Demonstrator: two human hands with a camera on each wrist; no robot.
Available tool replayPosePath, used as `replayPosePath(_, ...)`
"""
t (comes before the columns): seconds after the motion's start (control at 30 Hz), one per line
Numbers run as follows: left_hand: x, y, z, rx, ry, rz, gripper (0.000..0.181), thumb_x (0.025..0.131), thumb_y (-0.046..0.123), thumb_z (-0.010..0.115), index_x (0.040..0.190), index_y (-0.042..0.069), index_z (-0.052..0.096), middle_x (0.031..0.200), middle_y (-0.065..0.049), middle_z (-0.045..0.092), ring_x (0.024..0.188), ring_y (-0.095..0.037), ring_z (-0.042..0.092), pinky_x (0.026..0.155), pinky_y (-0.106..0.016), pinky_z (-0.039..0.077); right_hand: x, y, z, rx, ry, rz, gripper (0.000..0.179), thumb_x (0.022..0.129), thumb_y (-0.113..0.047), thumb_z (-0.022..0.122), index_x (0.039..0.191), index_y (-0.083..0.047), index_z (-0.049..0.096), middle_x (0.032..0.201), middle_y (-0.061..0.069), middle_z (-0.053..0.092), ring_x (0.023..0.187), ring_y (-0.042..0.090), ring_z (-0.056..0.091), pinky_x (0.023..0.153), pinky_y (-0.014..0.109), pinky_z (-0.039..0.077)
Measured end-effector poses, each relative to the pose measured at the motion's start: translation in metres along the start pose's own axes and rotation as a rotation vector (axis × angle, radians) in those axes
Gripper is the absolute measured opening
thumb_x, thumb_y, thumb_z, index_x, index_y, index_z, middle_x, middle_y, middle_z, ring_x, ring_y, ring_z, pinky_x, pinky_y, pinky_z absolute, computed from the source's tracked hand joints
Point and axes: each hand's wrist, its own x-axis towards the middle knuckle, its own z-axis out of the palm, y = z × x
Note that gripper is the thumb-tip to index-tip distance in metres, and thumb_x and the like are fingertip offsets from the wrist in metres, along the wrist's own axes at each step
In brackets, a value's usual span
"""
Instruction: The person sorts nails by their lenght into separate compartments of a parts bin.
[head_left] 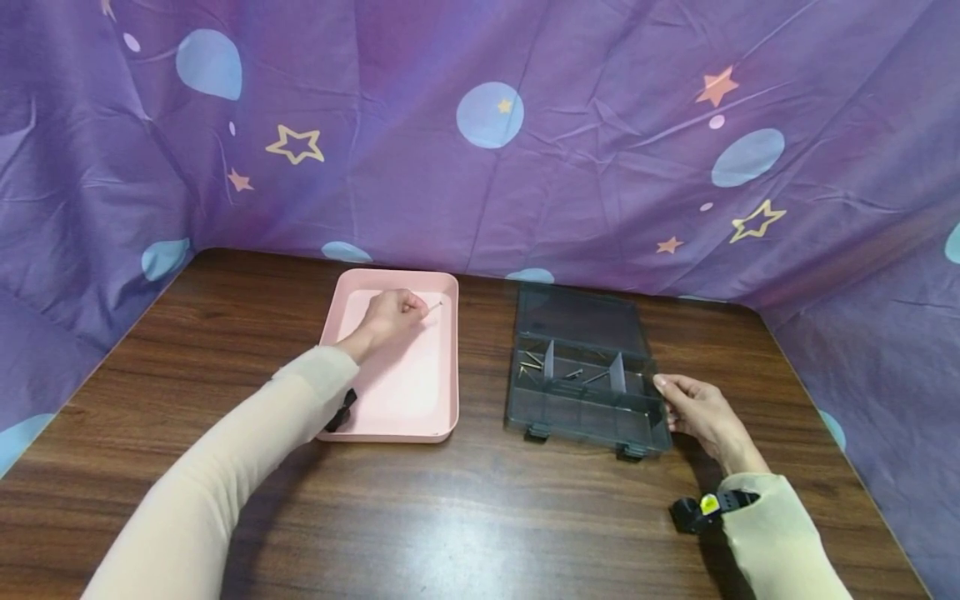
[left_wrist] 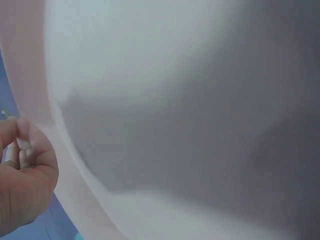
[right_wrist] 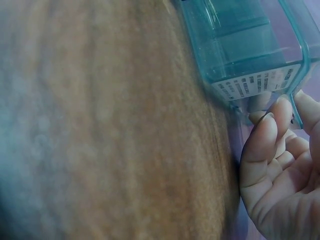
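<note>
Over the pink tray [head_left: 401, 400], my left hand [head_left: 390, 317] pinches a small, thin screw [head_left: 436, 307] between thumb and fingertips. In the left wrist view the curled fingers [left_wrist: 30, 150] show at the left edge, with the screw's end [left_wrist: 4, 114] poking out. My right hand [head_left: 701, 412] holds the right side wall of a dark see-through compartment box [head_left: 585, 417], thumb at the top edge and fingers against the side. The box's lid [head_left: 581, 317] is folded back. Brass-coloured screws [head_left: 532, 362] lie in its left compartment, darker ones [head_left: 575, 374] in the middle one.
Both containers stand on a brown wooden table [head_left: 480, 517], with a strip of table between them. A purple curtain [head_left: 405, 192] with stars and planets hangs behind and at both sides. Two latches [head_left: 632, 452] stick out at the box's front. A printed label [right_wrist: 257, 82] marks its side.
</note>
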Motion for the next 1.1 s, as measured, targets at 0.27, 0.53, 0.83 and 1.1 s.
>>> replayPosePath(0.27, -0.004, 0.016, 0.008, -0.055, 0.011, 0.074, 0.017, 0.089, 0.011, 0.061, 0.098, -0.002, 0.066, 0.094, -0.016, 0.070, 0.081, -0.021, 0.064, 0.067, -0.018, 0.046, -0.001, -0.001, 0.000, -0.004, 0.007, 0.011, 0.052, 0.095, -0.039, 0.051, 0.123, 0.005, 0.046, 0.069, -0.010, 0.049, 0.060, 0.003, 0.048, 0.055, 0.023, 0.048)
replayPosePath(0.53, -0.007, 0.040, 0.019, -0.110, -0.059, 0.127, 0.014, 0.088, 0.009, 0.061, 0.097, -0.001, 0.066, 0.092, -0.016, 0.069, 0.082, -0.026, 0.066, 0.071, -0.022, 0.051, -0.001, -0.003, -0.001, -0.006, 0.012, 0.006, 0.050, 0.095, -0.039, 0.051, 0.121, 0.003, 0.048, 0.069, -0.010, 0.049, 0.060, 0.003, 0.049, 0.055, 0.023, 0.048)
replayPosePath(0.83, -0.011, 0.065, 0.037, -0.032, -0.177, 0.227, 0.013, 0.088, 0.014, 0.063, 0.093, 0.003, 0.068, 0.079, -0.008, 0.069, 0.068, -0.009, 0.059, 0.059, -0.017, 0.043, -0.002, -0.001, 0.000, 0.008, 0.012, 0.003, 0.045, 0.095, -0.038, 0.051, 0.118, 0.001, 0.050, 0.069, -0.010, 0.048, 0.060, 0.003, 0.048, 0.055, 0.023, 0.047)
replayPosePath(1.1, -0.012, 0.076, 0.050, -0.002, -0.233, 0.243, 0.012, 0.088, 0.013, 0.065, 0.091, 0.003, 0.068, 0.079, -0.010, 0.070, 0.065, -0.006, 0.056, 0.058, -0.017, 0.042, 0.000, 0.000, 0.000, -0.006, 0.011, 0.007, 0.055, 0.096, -0.038, 0.050, 0.125, 0.008, 0.045, 0.069, -0.010, 0.050, 0.061, 0.003, 0.049, 0.055, 0.023, 0.048)
